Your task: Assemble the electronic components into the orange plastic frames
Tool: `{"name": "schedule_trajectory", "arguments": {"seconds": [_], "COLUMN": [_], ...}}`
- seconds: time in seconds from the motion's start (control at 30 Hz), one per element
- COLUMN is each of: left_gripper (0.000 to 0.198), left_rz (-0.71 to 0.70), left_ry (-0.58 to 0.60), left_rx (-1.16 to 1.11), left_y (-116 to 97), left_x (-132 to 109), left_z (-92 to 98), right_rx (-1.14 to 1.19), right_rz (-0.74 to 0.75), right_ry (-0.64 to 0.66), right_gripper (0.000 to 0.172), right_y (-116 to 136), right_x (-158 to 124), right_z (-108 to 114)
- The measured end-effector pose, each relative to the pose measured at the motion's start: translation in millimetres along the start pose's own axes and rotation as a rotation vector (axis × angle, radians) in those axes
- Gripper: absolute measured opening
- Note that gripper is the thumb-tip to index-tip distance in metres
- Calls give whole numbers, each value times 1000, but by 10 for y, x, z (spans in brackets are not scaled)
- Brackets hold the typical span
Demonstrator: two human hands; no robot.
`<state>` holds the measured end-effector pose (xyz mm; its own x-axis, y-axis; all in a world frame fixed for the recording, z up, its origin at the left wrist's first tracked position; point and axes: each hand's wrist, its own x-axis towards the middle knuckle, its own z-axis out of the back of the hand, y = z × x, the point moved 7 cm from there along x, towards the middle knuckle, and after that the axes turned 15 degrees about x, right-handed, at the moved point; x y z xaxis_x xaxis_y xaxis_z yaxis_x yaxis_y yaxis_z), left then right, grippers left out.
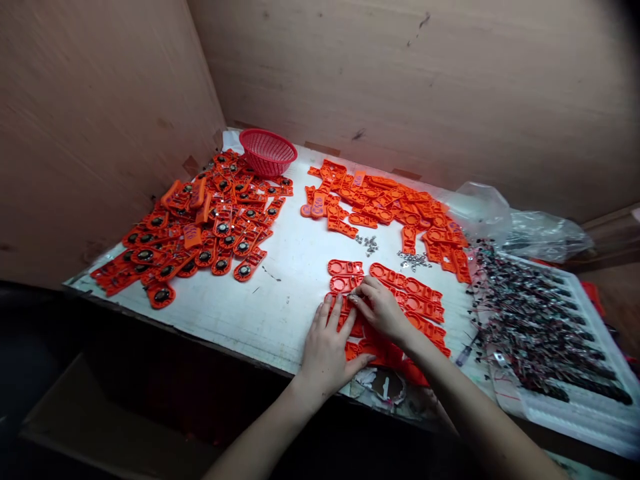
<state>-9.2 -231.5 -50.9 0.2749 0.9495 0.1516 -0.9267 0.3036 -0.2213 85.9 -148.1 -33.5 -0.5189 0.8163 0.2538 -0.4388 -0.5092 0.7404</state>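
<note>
Orange plastic casings (407, 287) lie in two columns near the table's front edge, their hollow sides up. My left hand (324, 343) rests over the left column, fingers stretched and spread, with its fingertips touching the casings. Just to its right, my right hand (383, 308) reaches over the rows with thumb and forefinger pinched at a casing (341, 285). A small silvery metal piece (354, 295) shows at those fingertips; its exact shape is hidden. Beyond the hands lie two little heaps of small metal pieces (369, 245).
Casings with round black-and-silver parts (220, 227) are heaped at left, beside a red basket (268, 152). More orange casings (395, 200) lie at the back. At right, a white tray (583, 420) holds wired circuit parts (540, 327), near a screwdriver (465, 353) and clear plastic bags (540, 233).
</note>
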Motion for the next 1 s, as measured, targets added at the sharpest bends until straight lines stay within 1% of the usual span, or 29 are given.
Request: {"name": "schedule_trajectory", "arguments": {"seconds": [0.07,0.17,0.23,0.33,0.4,0.47,0.53,0.6,0.67,0.73,0.8,0.87,1.0], "left_gripper": [80,81,83,84,84,84,83,85,88,90,94,98,103], "left_rz": [-7,-12,-11,-9,-8,-11,-11,-21,-49,-83,-97,-96,-95], "left_ry": [-12,-8,0,7,9,10,5,0,1,9,15,18,27], "left_rx": [13,25,28,28,30,35,43,57,78,109,146,181,227], "left_y": [-1,-5,-6,-5,-3,-4,-6,-16,-42,-76,-100,-117,-152], "left_x": [-2,-3,-3,-3,-4,-7,-9,-9,-6,-1,10,27,72], "left_z": [4,3,1,-8,-19,-27,-21,-4,10,12,6,-4,-10], "right_rx": [55,-40,-111,-165,-170,-114,-4,71,58,13,-9,-32,-125], "right_rz": [-26,10,29,36,24,-24,-99,-165,-194,-197,-191,-178,-110], "right_ry": [35,71,85,73,47,21,-34,-161,-305,-389,-401,-378,-334], "right_gripper": [11,6,10,18,21,22,21,19,17,18,18,15,9], "right_y": [-17,-14,-14,2,19,7,-46,-125,-200,-269,-345,-429,-602], "right_x": [22,44,48,40,34,37,40,21,-35,-106,-146,-126,114], "right_z": [55,65,5,-107,-144,-118,7,244,517,721,822,855,869]}}
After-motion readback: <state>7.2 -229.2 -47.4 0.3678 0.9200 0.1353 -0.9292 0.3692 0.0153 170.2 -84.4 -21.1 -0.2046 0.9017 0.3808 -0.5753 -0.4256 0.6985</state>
